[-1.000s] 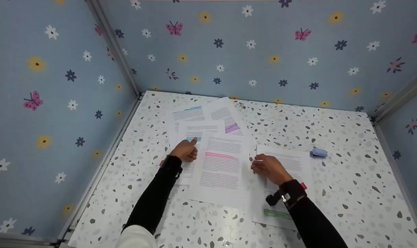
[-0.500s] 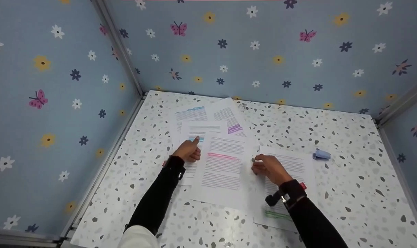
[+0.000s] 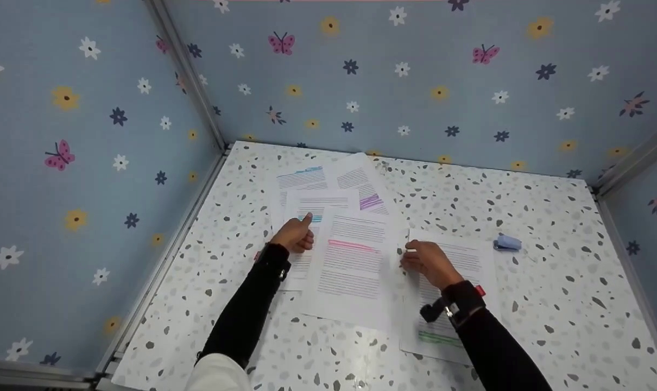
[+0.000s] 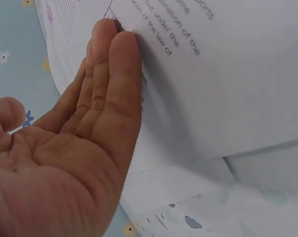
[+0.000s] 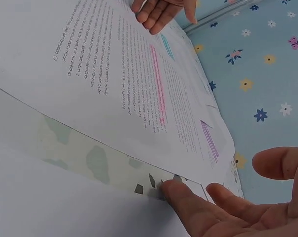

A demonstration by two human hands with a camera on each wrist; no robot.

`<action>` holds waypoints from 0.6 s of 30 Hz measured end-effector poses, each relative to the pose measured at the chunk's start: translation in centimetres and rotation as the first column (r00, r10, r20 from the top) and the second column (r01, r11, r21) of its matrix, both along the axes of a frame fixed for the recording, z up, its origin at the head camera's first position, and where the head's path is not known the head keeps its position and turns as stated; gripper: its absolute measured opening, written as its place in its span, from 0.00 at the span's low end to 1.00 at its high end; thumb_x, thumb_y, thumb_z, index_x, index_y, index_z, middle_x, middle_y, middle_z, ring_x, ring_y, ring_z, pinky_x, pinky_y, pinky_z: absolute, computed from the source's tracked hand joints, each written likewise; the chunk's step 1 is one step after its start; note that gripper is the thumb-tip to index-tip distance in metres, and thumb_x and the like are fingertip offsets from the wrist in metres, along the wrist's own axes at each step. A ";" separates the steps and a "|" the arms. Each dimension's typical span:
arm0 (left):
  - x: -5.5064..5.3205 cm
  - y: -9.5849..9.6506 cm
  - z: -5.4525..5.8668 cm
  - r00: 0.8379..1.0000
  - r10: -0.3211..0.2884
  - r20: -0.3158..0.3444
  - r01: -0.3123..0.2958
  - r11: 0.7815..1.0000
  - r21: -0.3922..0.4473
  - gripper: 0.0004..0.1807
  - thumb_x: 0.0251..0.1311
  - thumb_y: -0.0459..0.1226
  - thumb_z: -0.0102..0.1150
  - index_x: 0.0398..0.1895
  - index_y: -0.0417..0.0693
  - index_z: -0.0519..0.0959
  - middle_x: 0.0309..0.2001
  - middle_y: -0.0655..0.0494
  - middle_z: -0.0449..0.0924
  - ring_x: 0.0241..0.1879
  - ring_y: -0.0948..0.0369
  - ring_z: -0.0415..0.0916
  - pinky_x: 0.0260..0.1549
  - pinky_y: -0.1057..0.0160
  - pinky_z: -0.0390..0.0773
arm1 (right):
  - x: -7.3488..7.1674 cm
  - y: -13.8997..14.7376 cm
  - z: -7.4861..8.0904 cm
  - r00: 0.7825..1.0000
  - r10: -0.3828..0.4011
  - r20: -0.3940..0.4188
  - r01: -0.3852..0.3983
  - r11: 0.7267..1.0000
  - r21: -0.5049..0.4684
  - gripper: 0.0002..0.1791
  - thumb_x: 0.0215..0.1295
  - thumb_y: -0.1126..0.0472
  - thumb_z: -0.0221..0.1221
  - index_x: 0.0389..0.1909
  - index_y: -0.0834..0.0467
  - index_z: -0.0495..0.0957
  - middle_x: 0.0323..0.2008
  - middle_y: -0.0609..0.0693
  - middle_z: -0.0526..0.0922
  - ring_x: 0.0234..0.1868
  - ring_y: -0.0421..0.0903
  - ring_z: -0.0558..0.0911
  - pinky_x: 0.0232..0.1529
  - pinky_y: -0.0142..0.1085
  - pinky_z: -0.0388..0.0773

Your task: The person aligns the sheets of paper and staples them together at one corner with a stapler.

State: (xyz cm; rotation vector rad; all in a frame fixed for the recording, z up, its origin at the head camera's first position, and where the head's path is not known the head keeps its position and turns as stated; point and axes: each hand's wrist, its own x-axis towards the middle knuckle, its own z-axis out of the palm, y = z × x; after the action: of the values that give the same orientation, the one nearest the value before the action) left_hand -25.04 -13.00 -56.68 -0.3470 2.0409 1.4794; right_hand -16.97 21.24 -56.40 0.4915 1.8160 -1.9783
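A printed sheet with a pink highlighted line (image 3: 350,271) lies on top of several overlapping sheets. My left hand (image 3: 294,234) is at its left edge; in the left wrist view the fingers (image 4: 123,64) are straight and lie against the paper, thumb apart. On the other side, my right hand (image 3: 427,263) is near the sheet's right edge. The right wrist view shows its fingertips (image 5: 174,190) at the narrow strip of table between two sheets, with nothing pinched. Beneath that hand lies a separate sheet with a green highlighted line (image 3: 440,338).
A small blue stapler (image 3: 507,243) stands right of the green-marked sheet. Behind the top sheet lie sheets with purple (image 3: 371,202) and blue (image 3: 307,171) marks. The speckled table (image 3: 556,293) meets patterned wall panels (image 3: 415,70) at the back and sides.
The head view has shifted slightly. Both hands and the sheets keep nearly the same places; my right hand differs only by a very small amount.
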 end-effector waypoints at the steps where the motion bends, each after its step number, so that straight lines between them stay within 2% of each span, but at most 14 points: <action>1: -0.1 0.1 0.0 1.000 -0.001 0.005 0.001 1.000 0.000 0.39 0.79 0.58 0.35 0.52 0.26 0.77 0.42 0.41 0.83 0.28 0.59 0.83 0.31 0.61 0.80 | 0.0 0.0 0.0 1.000 0.003 -0.002 -0.003 1.000 -0.008 0.28 0.80 0.59 0.46 0.70 0.75 0.59 0.64 0.73 0.65 0.64 0.65 0.71 0.68 0.51 0.67; 6: -0.3 0.5 0.0 1.000 -0.012 0.021 0.012 1.000 0.003 0.39 0.78 0.58 0.36 0.53 0.28 0.78 0.45 0.39 0.84 0.29 0.59 0.84 0.31 0.61 0.80 | -0.1 -0.4 0.0 1.000 -0.007 -0.002 0.006 0.999 -0.040 0.25 0.79 0.62 0.47 0.67 0.77 0.62 0.65 0.73 0.65 0.65 0.65 0.71 0.69 0.51 0.67; 11: -0.4 0.7 -0.1 1.000 -0.024 0.014 0.025 0.999 -0.037 0.39 0.78 0.59 0.35 0.53 0.30 0.79 0.47 0.40 0.85 0.32 0.58 0.86 0.35 0.60 0.80 | -0.3 -0.5 -0.1 1.000 -0.023 0.006 0.023 0.999 -0.027 0.24 0.77 0.62 0.49 0.63 0.77 0.65 0.63 0.73 0.68 0.62 0.64 0.74 0.66 0.50 0.70; 18: -0.3 0.5 -0.2 0.998 -0.040 0.040 0.039 0.999 0.017 0.38 0.79 0.58 0.36 0.54 0.30 0.78 0.47 0.41 0.84 0.34 0.57 0.86 0.39 0.59 0.80 | -0.5 -0.9 -0.2 0.999 -0.031 0.037 0.031 1.000 -0.002 0.22 0.76 0.62 0.50 0.61 0.75 0.68 0.60 0.72 0.71 0.59 0.61 0.78 0.63 0.48 0.74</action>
State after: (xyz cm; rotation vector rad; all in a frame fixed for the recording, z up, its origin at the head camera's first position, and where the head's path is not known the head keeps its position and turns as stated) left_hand -25.32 -12.51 -56.91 -0.3261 1.9923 1.4528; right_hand -17.49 20.35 -56.62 0.5547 1.7938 -1.9786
